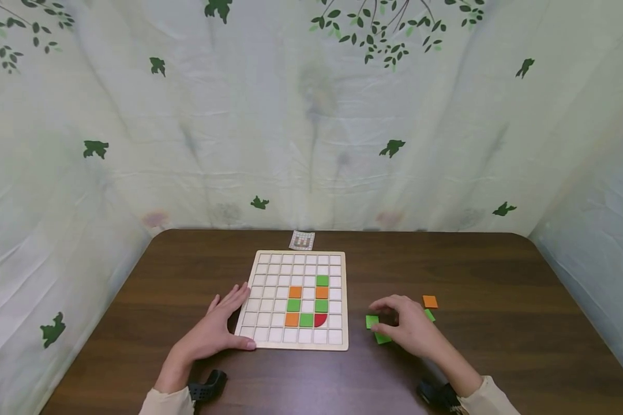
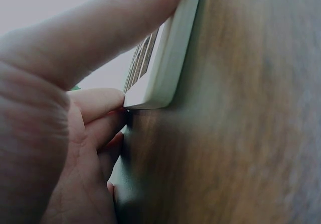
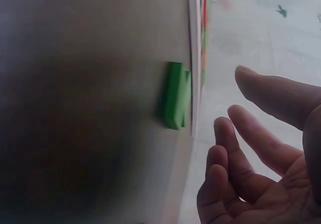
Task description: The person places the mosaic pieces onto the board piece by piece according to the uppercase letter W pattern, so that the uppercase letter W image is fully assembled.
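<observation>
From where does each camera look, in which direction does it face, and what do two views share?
Head: on the person's head, facing forward and down at the brown wood-grain table, pale square grid board and pale leaf-printed cloth; left hand, right hand and forearms show.
Left wrist: on that wrist, facing the board's corner and the table; the left hand shows, thumb uppermost.
Right wrist: on that wrist, facing loose green square tiles; the right hand's thumb and fingers show.
Head and right wrist share green tiles.

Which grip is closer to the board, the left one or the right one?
Left. The left grip touches the left edge of the board; the right grip is apart from it, off to its right.
</observation>
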`<state>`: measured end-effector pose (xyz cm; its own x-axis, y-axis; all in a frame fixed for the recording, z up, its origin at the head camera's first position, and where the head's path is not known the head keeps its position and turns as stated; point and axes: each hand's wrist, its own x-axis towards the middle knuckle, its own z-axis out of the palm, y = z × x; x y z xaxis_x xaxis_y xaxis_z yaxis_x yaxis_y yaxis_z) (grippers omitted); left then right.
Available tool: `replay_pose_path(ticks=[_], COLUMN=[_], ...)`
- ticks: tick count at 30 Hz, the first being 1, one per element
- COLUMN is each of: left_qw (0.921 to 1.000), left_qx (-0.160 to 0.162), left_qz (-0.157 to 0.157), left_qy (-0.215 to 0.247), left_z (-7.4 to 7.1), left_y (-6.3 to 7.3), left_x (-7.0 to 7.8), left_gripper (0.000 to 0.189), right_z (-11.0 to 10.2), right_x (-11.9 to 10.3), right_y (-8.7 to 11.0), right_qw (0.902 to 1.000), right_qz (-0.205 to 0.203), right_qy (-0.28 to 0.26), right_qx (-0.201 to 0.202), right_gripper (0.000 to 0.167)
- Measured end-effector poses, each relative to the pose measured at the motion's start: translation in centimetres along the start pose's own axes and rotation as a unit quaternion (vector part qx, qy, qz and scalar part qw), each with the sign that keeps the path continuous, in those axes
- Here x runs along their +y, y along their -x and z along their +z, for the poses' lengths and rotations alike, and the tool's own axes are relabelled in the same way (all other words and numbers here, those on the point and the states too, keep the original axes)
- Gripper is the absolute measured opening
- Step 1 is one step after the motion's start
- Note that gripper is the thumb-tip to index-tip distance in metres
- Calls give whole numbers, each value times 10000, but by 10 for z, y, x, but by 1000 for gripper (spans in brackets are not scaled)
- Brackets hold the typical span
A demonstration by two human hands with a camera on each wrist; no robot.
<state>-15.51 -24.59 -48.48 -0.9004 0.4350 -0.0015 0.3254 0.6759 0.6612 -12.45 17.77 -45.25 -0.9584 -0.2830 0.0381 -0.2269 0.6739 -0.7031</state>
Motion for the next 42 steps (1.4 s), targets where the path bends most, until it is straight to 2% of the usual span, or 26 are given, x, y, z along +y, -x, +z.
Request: replay_pose_path(ticks=[4, 13, 17, 32, 42], left_qw=[10000, 10000, 10000, 10000, 10000], left_qx=[-2, -13, -11, -11, -14], left_qz=[8, -24, -29, -12, -9], left_qy=[4, -9, -5, -7, 34], left_z=[0, -1, -1, -1, 0], left_y=[-1, 0, 0, 1, 0], left_x=[1, 0, -1, 0, 0], left_gripper=[117, 117, 118, 117, 118], right_z=[-2, -3, -4, -2, -4], right_x=[5, 13, 15, 10, 11], right_y=[6, 13, 14, 13, 15], right_qw=[9997, 9984, 9980, 9950, 9944], right_qz=[-41, 246, 173, 356, 204], right_qy=[184, 159, 243, 639, 848], right_qx=[-163, -473, -561, -677, -601], right_gripper=[30, 33, 34, 24, 21])
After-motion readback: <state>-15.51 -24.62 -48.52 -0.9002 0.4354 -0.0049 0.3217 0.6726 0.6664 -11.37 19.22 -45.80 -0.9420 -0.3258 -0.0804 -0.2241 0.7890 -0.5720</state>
